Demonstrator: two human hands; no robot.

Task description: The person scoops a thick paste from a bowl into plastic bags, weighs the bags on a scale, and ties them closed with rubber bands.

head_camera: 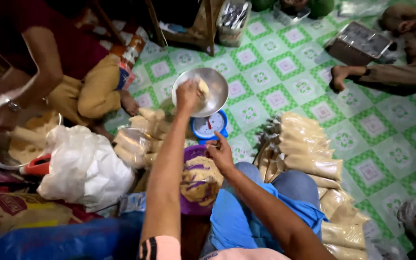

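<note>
Floor (285, 72) first: green-and-white patterned sheet covering most of the room, with people seated around its edges. A co-worker in a dark red top (49, 38) sits at the far left, hands near a metal basin (1, 154) of pale crumbly stuff. Beside that basin a big white plastic bag (83, 168) lies crumpled, and below it, at the bottom left, a brown sack with a red label patch (6, 204); I leave the print alone.

To the right of the person's knee, a long row of filled clear packets (314, 154), tan and oblong, runs from the middle of the floor down toward the bottom right. A smaller heap of the same packets (143, 132) sits left of the scale. At top right lies a flat grey tray wrapped in plastic (359, 41).

Between the arms stands a purple tub (198, 180) holding tan mix. Just beyond it is a blue kitchen scale (209, 127) with a white dial, and on it a round steel pan (208, 91).

The left hand (188, 94) reaches into that pan, fingers bunched together on a clump of the tan mix (203, 89) there. The right hand (220, 154) hovers over the tub's rim just below the scale, fingers loosely curled, index slightly out, gripping nothing that I can see.
</note>
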